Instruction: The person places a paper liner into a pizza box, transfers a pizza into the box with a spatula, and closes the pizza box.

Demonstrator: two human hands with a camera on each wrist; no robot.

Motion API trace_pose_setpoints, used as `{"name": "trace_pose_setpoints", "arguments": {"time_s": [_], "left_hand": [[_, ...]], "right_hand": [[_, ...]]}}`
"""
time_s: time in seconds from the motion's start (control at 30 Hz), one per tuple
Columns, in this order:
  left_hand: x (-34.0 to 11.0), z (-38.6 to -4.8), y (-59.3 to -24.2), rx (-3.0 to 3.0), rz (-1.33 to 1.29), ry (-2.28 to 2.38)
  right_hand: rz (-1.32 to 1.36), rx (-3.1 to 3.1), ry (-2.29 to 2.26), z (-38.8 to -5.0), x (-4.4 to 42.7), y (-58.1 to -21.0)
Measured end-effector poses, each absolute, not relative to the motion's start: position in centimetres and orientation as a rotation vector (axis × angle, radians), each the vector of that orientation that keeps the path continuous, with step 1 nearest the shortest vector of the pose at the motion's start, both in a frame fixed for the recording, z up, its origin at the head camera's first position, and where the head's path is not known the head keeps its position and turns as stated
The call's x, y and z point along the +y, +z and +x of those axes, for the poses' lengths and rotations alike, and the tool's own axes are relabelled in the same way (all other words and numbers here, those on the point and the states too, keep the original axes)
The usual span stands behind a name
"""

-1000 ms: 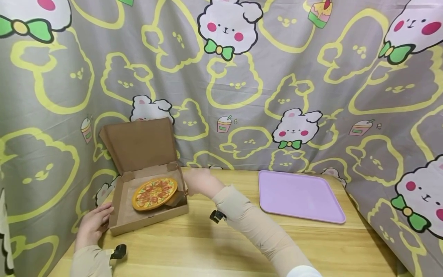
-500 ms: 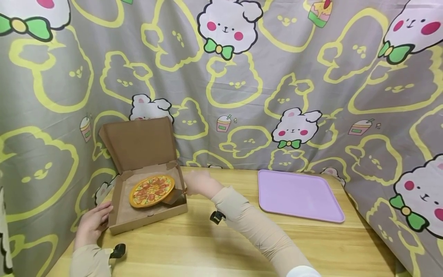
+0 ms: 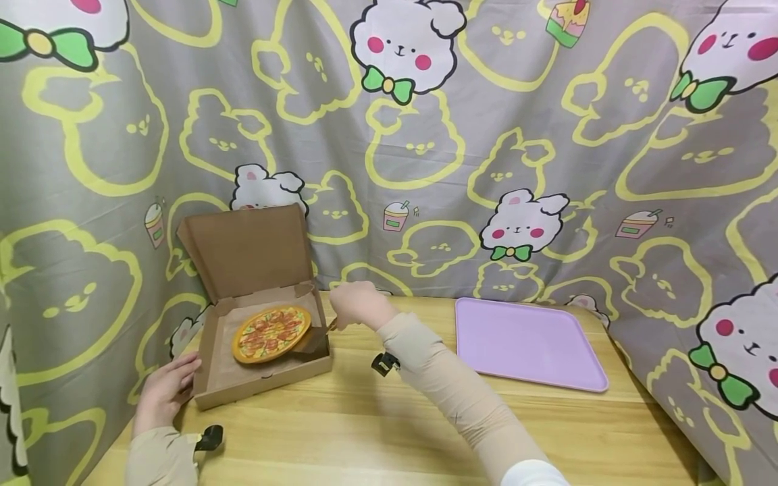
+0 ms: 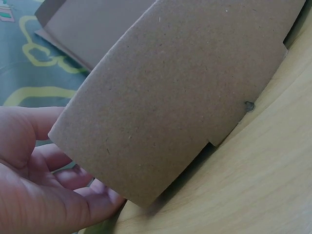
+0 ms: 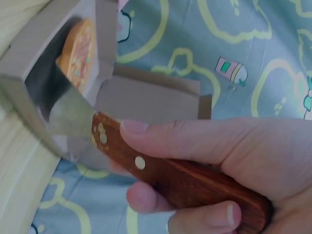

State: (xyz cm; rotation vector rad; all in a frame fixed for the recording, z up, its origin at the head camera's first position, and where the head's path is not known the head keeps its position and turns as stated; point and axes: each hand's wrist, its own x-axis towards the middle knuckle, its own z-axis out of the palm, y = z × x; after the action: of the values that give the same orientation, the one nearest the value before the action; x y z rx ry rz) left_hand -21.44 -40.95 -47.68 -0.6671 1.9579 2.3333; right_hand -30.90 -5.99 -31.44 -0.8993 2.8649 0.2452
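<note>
In the head view, an open cardboard pizza box point(image 3: 266, 383) holds a toy pizza point(image 3: 271, 333) with an orange rim. The pizza lies tilted on brown paper. My right hand point(image 3: 360, 304) is just outside the box's right wall and grips the riveted wooden handle of a spatula point(image 5: 161, 168). Its broad metal blade point(image 3: 311, 342) reaches over that wall to the pizza's right edge; how far it goes beneath cannot be seen. My left hand point(image 3: 163, 391) rests against the box's left side, with the fingers partly hidden behind the cardboard corner in the left wrist view.
A lilac tray point(image 3: 525, 345) lies on the wooden table point(image 3: 365, 432), right of the box. The raised lid point(image 3: 249, 253) leans back near the patterned curtain point(image 3: 419, 162), which encloses the table at the back and sides.
My right hand has risen slightly and tipped the spatula, and more of its blade shows beside the pizza. The pizza has shifted slightly left and back. My left hand stays against the box.
</note>
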Motion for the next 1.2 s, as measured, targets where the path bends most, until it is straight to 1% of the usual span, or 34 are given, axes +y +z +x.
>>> {"name": "trace_pose_setpoints", "arguments": {"time_s": [0.27,0.43,0.93,1.2], "left_hand": [[-41.1,-21.5,-47.7,1.963,-0.675,2.315],[-41.1,-21.5,-47.7,1.968,-0.662,2.314],[-40.9,-21.4,-47.6,1.962,-0.667,2.324],[-41.0,-21.4,-47.9,1.982,-0.648,2.32]], "right_hand": [[-0.97,2.817,0.255,-32.5,-4.7,-31.5],[-0.996,2.803,0.275,-33.0,-4.4,-31.3],[-0.988,2.787,0.411,-31.7,-3.2,-28.5],[-1.026,2.808,0.357,-31.6,-1.1,-28.2]]}}
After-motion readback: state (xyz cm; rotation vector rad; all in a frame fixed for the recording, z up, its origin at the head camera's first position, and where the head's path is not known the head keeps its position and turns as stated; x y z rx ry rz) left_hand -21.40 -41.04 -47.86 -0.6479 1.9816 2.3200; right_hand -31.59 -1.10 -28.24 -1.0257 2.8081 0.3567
